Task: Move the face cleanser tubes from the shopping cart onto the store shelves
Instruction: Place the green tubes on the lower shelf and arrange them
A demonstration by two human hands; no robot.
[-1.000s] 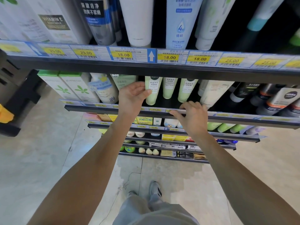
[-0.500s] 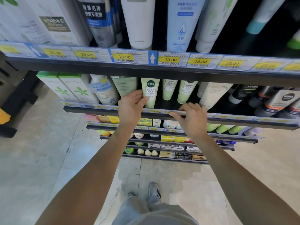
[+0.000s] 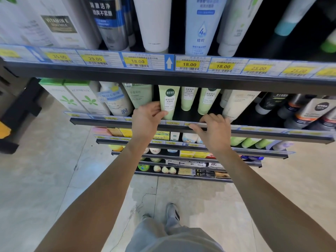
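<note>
I am gripping the front edge of the second shelf (image 3: 263,133) with my right hand (image 3: 214,131). White boxes (image 3: 78,99) are standing at its left end, then a white bottle (image 3: 116,102). Next a pale green tube (image 3: 169,100) is standing in my left hand (image 3: 146,119), then more green tubes (image 3: 209,100), a cream tube (image 3: 238,104) and, toward the right end, dark tubes (image 3: 309,111). Tall tubes (image 3: 154,24) are standing on the top shelf (image 3: 163,77).

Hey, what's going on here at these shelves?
A person is standing at a store shelf stocking face cleanser. Their left hand grips a pale green tube that stands upright at the front of the second shelf down, next to two similar tubes set further back. Their right hand holds the shelf edge. No shopping cart is in view.
</note>
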